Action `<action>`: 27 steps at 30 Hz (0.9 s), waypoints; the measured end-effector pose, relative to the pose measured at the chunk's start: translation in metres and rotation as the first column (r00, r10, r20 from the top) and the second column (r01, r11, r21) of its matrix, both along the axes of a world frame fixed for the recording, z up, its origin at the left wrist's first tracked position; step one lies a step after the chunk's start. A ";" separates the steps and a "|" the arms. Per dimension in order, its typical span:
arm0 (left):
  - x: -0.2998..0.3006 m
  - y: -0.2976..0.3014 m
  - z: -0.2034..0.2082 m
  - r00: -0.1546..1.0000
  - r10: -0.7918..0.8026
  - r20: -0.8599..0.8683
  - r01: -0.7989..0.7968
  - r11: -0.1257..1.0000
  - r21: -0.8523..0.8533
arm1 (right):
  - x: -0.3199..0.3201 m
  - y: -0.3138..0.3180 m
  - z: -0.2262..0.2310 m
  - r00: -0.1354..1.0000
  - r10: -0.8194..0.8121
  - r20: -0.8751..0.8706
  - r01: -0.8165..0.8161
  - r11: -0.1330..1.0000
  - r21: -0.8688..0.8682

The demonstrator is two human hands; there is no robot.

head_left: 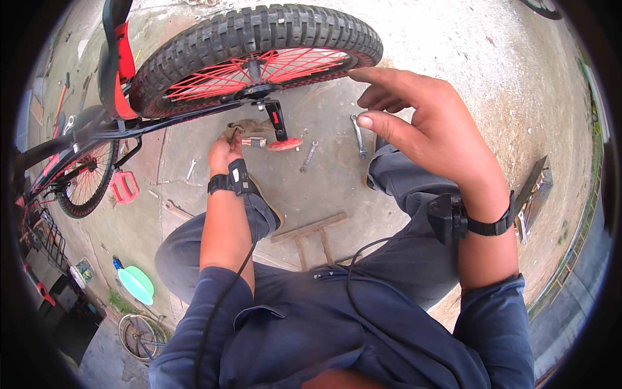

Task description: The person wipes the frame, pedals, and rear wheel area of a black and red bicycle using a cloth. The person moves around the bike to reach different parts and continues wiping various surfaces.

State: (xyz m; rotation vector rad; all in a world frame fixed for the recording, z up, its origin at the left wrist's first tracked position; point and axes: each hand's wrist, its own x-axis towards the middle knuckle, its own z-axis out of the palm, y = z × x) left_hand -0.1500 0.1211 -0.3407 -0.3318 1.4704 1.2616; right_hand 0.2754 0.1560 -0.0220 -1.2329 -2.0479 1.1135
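A bicycle wheel with a knobby black tire [259,29] and red spokes [214,81] stands in front of me. At its hub a black arm [277,120] hangs down, with a flat red piece [285,144] at its end. My left hand [225,154] reaches low beneath the frame. Its fingers are closed at the edge of a brown rag [249,127] near the ground, beside a small striped object [254,142]. My right hand [421,123] is raised by the tire's right end, fingers apart and holding nothing; the index fingertip overlaps the tire's edge in view, and contact cannot be made out.
Wrenches lie on the concrete: one [359,136] under my right hand, another [310,157] left of it, a third [191,170] farther left. A wooden stool [310,228] is between my legs. To the left are a red pedal [124,187] and green basin [137,285]; a toolbox [534,185] is at right.
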 end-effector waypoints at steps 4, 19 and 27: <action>0.013 0.024 -0.001 0.999 0.022 -0.034 -0.021 0.999 0.027 | 0.001 -0.001 0.002 1.000 0.006 0.024 -0.006 1.000 0.014; 0.015 0.040 0.003 0.989 -0.024 -0.146 0.023 1.000 -0.008 | 0.000 0.008 0.008 0.996 -0.050 0.072 0.054 0.997 -0.060; 0.080 -0.012 0.061 0.883 -0.255 -0.395 0.223 0.967 -0.126 | -0.005 0.006 0.005 0.996 -0.074 -0.044 0.072 0.996 -0.045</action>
